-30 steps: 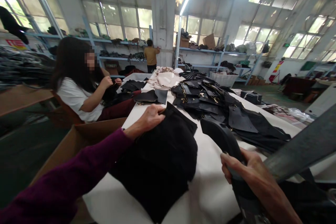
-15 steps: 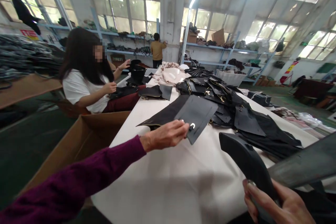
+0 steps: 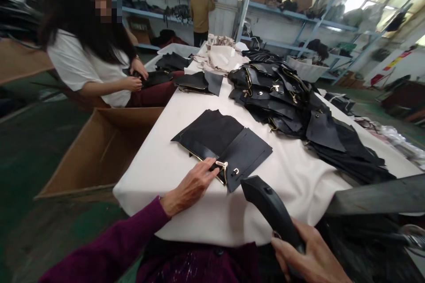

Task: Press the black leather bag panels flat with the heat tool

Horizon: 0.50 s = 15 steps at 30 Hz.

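Observation:
On the white-covered table lies a black leather bag piece (image 3: 212, 135) with a gold zipper along its near edge and a small metal ring on its right flap. My left hand (image 3: 191, 188) rests at that near edge, fingers stretched out and touching the piece beside the zipper pull (image 3: 222, 165). In my right hand (image 3: 308, 250) is a black curved handheld tool (image 3: 270, 205), fingers wrapped round its lower part. The tool's tip is close to the flap's lower right corner, apart from it.
A heap of black zippered pieces (image 3: 282, 97) covers the table's right side. Pale pieces (image 3: 226, 57) lie farther back. An open cardboard box (image 3: 99, 154) stands left of the table, near a seated co-worker (image 3: 89, 66). A grey metal bar (image 3: 375, 196) juts in at right.
The black leather bag piece has come down from my left hand's grip and now lies flat on the table. My right hand has brought the tool leftward, nearer the piece. The view tilts lower.

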Tool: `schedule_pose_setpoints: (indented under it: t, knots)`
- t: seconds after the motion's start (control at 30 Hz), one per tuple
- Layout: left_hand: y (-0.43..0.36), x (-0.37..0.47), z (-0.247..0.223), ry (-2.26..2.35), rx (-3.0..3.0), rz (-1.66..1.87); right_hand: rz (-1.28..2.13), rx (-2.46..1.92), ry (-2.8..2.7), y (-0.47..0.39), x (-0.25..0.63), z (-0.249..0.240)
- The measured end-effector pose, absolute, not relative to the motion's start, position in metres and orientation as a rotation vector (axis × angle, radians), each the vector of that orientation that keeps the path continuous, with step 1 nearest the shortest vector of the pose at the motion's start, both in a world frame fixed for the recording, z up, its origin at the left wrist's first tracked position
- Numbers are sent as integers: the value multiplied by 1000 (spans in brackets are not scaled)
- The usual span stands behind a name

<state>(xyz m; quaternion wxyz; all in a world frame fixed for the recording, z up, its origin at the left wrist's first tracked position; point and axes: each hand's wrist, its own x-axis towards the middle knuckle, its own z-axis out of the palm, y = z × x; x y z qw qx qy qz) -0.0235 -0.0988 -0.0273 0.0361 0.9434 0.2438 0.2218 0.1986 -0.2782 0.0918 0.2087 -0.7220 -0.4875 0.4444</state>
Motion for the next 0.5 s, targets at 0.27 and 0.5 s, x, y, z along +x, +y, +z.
schedule_pose_setpoints:
  t: [0.27, 0.5]
  knots:
    - [-96, -27, -30, 716, 2896, 726, 1293, -1928, -1374, -248, 193, 73]
    - [-91, -27, -33, 695, 2926, 677, 1171, -2004, -1336, -242, 209, 93]
